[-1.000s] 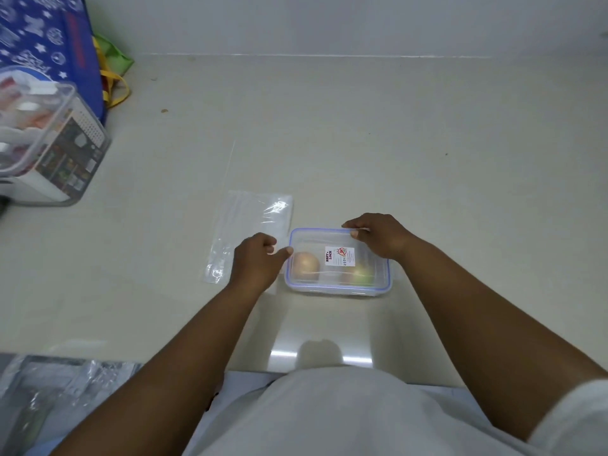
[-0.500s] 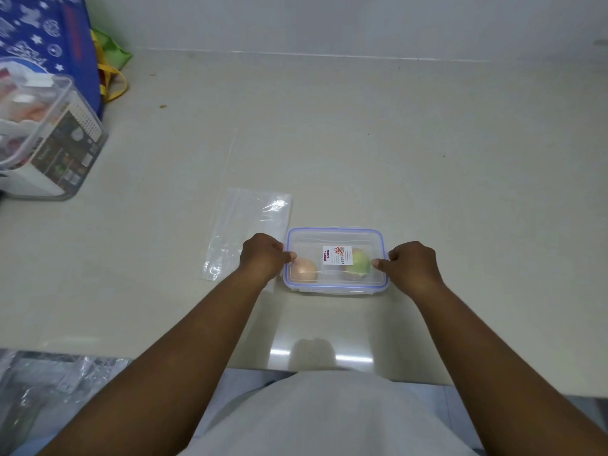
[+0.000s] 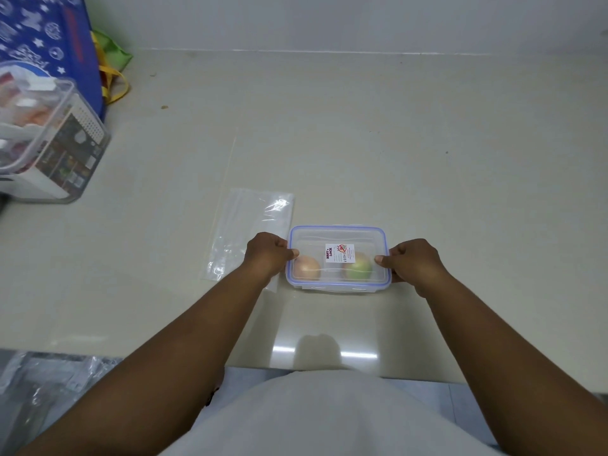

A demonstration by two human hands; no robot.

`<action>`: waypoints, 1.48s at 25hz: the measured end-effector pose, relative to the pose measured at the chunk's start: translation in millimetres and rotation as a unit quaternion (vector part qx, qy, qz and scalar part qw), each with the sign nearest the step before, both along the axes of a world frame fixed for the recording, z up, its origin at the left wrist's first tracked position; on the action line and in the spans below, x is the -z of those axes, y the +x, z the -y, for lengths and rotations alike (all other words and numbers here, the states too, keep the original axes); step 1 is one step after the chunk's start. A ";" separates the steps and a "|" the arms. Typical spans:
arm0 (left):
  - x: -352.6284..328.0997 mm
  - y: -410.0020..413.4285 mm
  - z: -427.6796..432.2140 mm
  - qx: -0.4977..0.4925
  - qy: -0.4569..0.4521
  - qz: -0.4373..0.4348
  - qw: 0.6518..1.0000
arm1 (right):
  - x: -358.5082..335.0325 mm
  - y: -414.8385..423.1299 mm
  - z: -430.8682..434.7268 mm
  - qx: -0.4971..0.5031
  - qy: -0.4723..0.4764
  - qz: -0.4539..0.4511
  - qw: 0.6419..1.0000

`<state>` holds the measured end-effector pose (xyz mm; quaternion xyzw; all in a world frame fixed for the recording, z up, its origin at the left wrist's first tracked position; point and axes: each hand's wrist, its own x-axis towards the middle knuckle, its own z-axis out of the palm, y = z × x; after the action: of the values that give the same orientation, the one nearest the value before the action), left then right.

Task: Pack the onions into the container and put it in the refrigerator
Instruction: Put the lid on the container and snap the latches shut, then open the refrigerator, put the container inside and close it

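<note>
A clear rectangular container [image 3: 339, 236] with a blue-rimmed lid and a white sticker rests on the beige counter. Through the lid I see a tan onion [image 3: 306, 267] on the left and a greenish onion [image 3: 358, 270] on the right. My left hand [image 3: 268, 255] grips the container's left short side, thumb on the lid edge. Opposite it, my right hand [image 3: 413, 263] holds the right short side the same way.
An empty clear plastic bag [image 3: 251, 225] lies flat just left of the container, partly under my left hand. A clear box with packaged goods [image 3: 49, 139] and a blue starred bag [image 3: 49, 37] stand at the far left. The counter's front edge runs near my body.
My right hand moved from the container's far edge to its right short side. My left hand stayed at the left side. The container sits in about the same place.
</note>
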<state>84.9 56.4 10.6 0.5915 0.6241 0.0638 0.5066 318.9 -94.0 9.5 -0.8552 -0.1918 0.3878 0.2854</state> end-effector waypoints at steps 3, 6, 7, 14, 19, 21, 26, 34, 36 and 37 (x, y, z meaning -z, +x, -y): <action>2.3 -1.1 1.4 0.002 0.008 0.006 1.000 | 0.6 -4.6 3.4 0.009 0.007 0.011 1.000; 5.2 -2.7 3.5 -0.004 0.007 0.022 1.000 | 1.9 -11.1 7.7 0.010 0.015 0.043 0.999; 6.3 -3.4 4.1 -0.005 0.004 0.026 1.000 | 2.1 -14.6 8.9 0.006 0.019 0.055 0.998; 15.1 -7.1 3.3 0.003 -0.018 0.067 0.998 | 2.9 -50.2 16.5 0.001 0.009 0.172 0.985; 25.9 -8.6 6.0 0.000 -0.007 0.080 0.997 | 13.8 -63.6 20.9 0.051 0.023 0.165 0.985; 24.7 -9.1 10.2 0.005 0.008 0.072 0.997 | 16.2 -71.3 26.3 0.065 0.032 0.144 0.987; 3.7 -20.2 47.6 0.026 0.248 0.053 0.967 | 7.8 -107.2 86.9 0.110 0.111 0.153 0.976; 0.5 32.3 238.2 0.280 0.099 0.214 0.931 | -11.5 -149.6 311.6 0.243 0.111 0.181 0.946; -1.4 63.0 291.7 0.398 0.060 0.220 0.889 | -36.1 -139.5 367.5 0.297 0.092 0.273 0.910; -6.8 80.0 317.5 0.451 0.045 0.224 0.863 | -51.8 -133.3 393.1 0.316 0.075 0.339 0.883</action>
<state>164.9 -261.1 17.4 0.8004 0.1555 -0.0125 0.5789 185.6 -487.0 61.3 -0.9258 -0.0250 -0.0517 0.3735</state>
